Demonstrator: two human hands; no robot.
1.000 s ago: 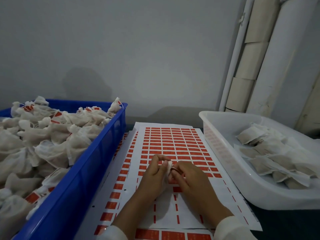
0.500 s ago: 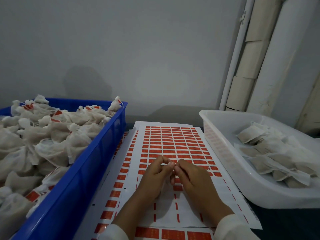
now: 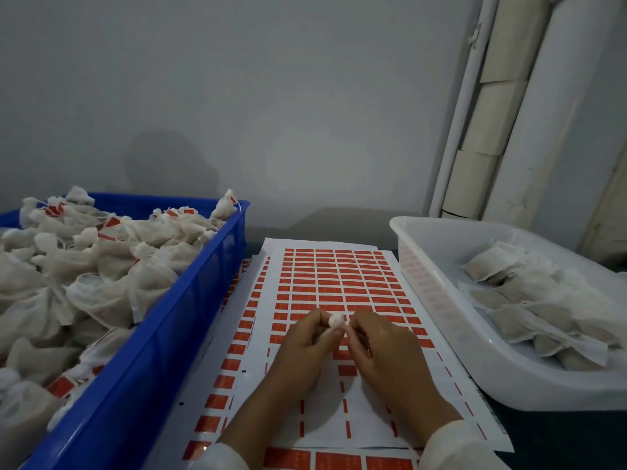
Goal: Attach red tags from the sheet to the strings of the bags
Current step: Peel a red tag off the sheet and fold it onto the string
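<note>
**A:** What do you have on the head view?

**B:** I see both hands over the near part of the sheet [image 3: 339, 286]. My left hand [image 3: 305, 344] and right hand [image 3: 376, 344] meet fingertip to fingertip, pinching a small white bag [image 3: 336, 321] between them. I judge a tag is being pressed onto its string; the tag itself is hidden.

**A:** And next?

**B:** Probably dropping it in the blue crate [image 3: 190, 320] left of the sheet, then fetching another bag from the white tub [image 3: 437, 300] on the right.
</note>
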